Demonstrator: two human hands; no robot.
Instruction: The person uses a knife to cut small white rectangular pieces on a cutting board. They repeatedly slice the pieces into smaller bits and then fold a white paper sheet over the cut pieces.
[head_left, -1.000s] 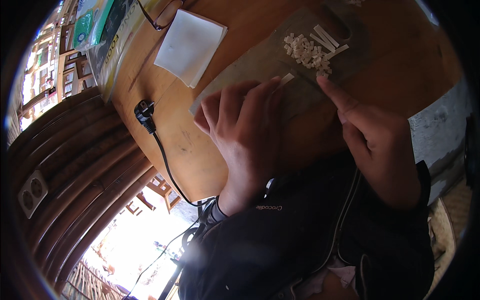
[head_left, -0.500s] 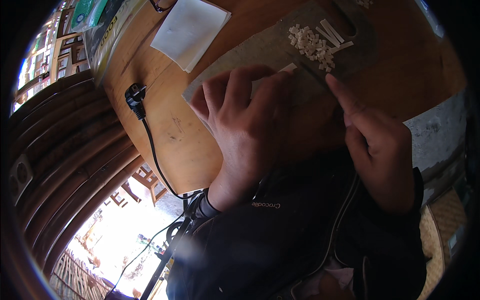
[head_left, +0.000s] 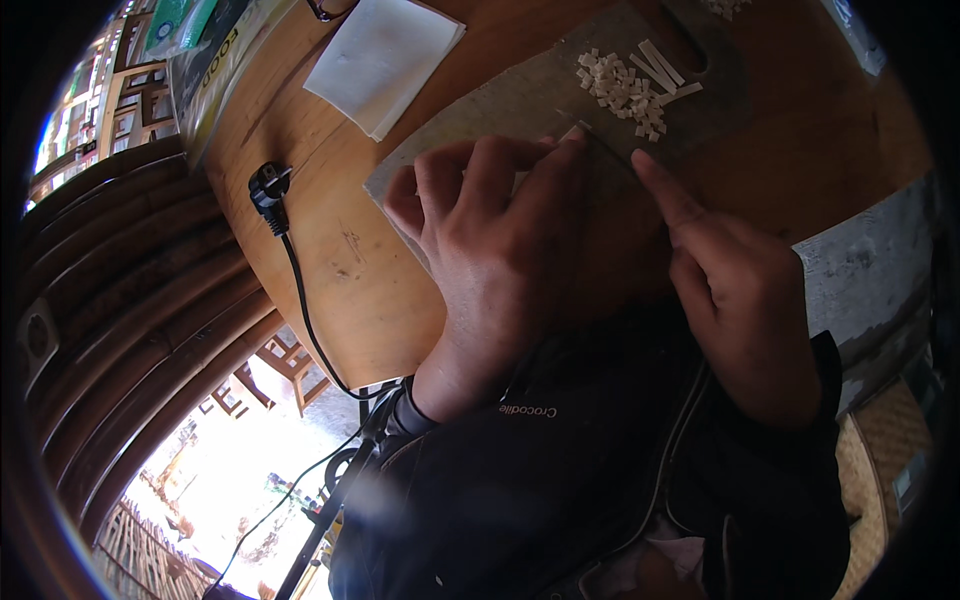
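Note:
My left hand (head_left: 490,240) is bent over the grey cutting board (head_left: 500,95), its fingertips pressing on a pale strip (head_left: 574,131). My right hand (head_left: 730,285) grips a dark knife (head_left: 612,145), index finger extended along it, with the blade lying across the board beside the strip's end. Beyond the blade is a pile of small white pieces (head_left: 615,85), with several longer white strips (head_left: 660,65) at its right. The knife's handle is hidden in my fingers.
A wooden table (head_left: 300,110) carries folded white sheets (head_left: 383,62), a black plug (head_left: 270,195) with its cord, glasses at the top edge, plastic packages (head_left: 205,60) at the upper left and more small pieces (head_left: 725,8) at the top right. Dark curved poles (head_left: 130,260) stand left.
The knife and my right hand have shifted slightly left toward the strip, and my left fingertips sit a little higher in the picture. The whole view has shifted slightly.

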